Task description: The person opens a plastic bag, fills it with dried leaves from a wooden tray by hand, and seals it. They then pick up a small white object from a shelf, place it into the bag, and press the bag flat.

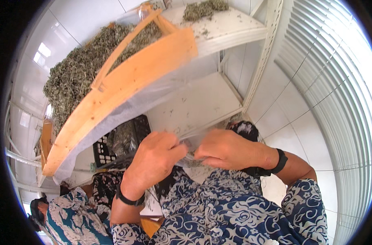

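In front of my chest, my left hand [155, 157] and my right hand [230, 149] are close together, both with fingers curled in. Between them stretches a clear plastic bag [191, 156], its upper edge pinched from both sides. Some greenish-grey bits show low in the bag, but my hands and the blur hide most of it. Beyond my hands, a wooden-framed tray [124, 89] on the upper shelf bears a large heap of dried grey-green leaves [73, 77].
A white shelf [194, 102] with scattered bits lies below the tray. A black plastic crate [143, 125] with filled clear bags [124, 139] stands there. A small leaf pile [204, 10] sits on the upper shelf. Another person [73, 216] is at lower left. A slatted blind [333, 81] hangs at right.
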`<state>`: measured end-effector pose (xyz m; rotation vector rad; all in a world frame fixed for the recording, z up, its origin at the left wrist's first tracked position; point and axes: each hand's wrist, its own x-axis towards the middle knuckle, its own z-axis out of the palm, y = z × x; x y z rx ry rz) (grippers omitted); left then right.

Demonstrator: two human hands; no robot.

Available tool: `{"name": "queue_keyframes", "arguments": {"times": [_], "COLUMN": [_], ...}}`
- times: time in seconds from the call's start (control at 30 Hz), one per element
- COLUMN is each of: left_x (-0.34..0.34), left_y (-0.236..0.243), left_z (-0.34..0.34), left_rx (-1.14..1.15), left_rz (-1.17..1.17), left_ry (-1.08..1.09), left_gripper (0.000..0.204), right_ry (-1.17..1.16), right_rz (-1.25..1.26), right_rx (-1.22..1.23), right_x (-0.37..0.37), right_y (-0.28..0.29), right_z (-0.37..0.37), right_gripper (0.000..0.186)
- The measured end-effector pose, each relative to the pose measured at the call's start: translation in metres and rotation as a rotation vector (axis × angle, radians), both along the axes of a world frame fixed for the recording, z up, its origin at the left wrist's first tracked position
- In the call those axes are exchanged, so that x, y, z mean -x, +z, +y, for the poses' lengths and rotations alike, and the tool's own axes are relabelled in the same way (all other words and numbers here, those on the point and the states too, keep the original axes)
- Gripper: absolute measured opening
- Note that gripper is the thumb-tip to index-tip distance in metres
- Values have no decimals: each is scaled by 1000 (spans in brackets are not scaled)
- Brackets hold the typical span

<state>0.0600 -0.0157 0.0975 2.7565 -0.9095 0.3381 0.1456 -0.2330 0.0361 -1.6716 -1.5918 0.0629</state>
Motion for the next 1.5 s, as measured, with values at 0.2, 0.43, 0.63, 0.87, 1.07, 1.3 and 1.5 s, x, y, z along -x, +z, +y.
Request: {"name": "queue_keyframes", "arguments": {"times": [0.2,0.43,0.63,0.87,1.07,1.3,1.5], "left_x": [10,7,11,9,3,-7,5], "left_y": [-3,-23,-36,-44,-51,-49,-37], "left_z": [6,15,24,35,41,39,35], "left_rx": [102,154,197,216,235,193,209], "left_rz": [-38,37,82,146,149,96,82], "left_ry": [86,103,150,169,177,154,208], "left_gripper": [19,17,21,21,18,22,26], "right_ry": [-400,-694,-735,-752,-562,-474,-650], "right_rz": [-183,-115,-516,-634,-387,-249,69], "right_rx": [-242,-221,278,600,560,550,351], "right_x": [-60,-234,-308,-324,-311,-322,-301], "right_y": [64,112,123,129,138,134,148], "right_z": [-13,16,70,98,96,103,73], "right_gripper": [18,29,53,55,54,56,48]}}
